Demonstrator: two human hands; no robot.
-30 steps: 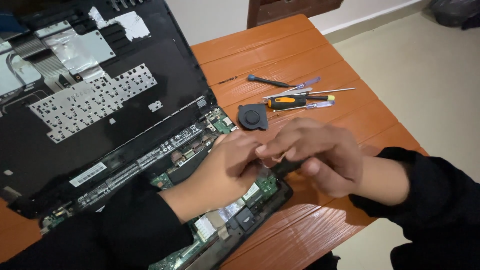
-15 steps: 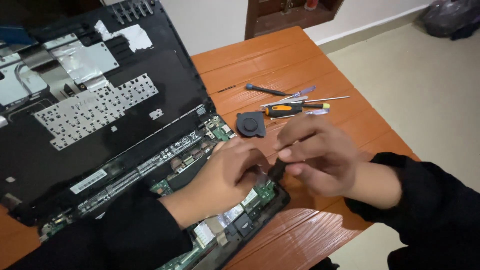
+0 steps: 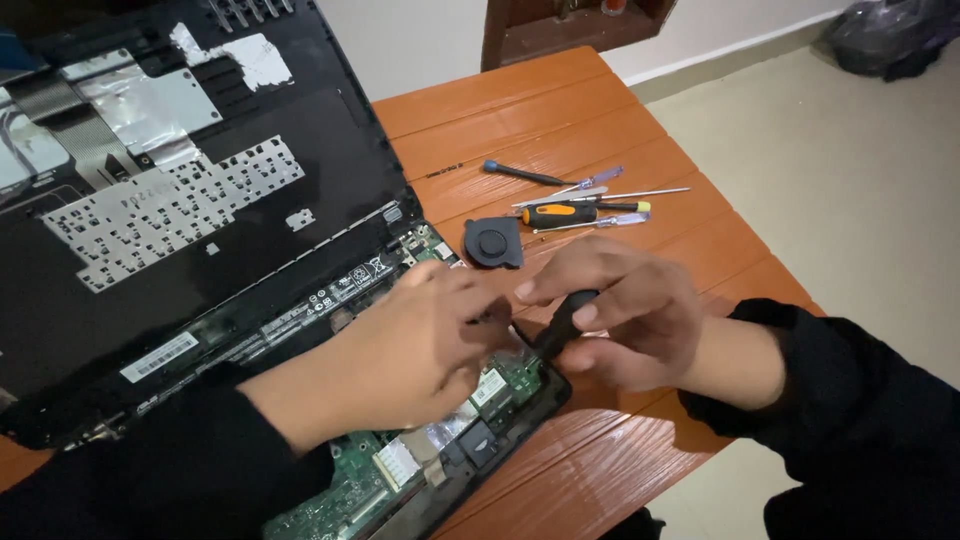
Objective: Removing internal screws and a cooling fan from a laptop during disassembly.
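Note:
An opened laptop (image 3: 300, 300) lies on a wooden table (image 3: 560, 110), its green circuit board (image 3: 400, 470) bared at the near edge and the keyboard cover (image 3: 170, 210) flipped up behind. My left hand (image 3: 415, 345) rests on the board's right part, fingers curled down and pinching near the corner; what they pinch is hidden. My right hand (image 3: 625, 315) grips a black-handled screwdriver (image 3: 562, 322), tip pointing down-left toward the board beside my left fingers.
A small black round fan (image 3: 493, 242) lies loose on the table by the laptop's right edge. Several screwdrivers (image 3: 570, 200), one with an orange-black handle, lie beyond it. The table's right edge drops to a pale floor (image 3: 850, 180); a dark bag (image 3: 890, 40) sits far right.
My hands have drawn slightly apart, and the black screwdriver handle shows more plainly in my right hand. The view has shifted a little; the fan and tools have not moved.

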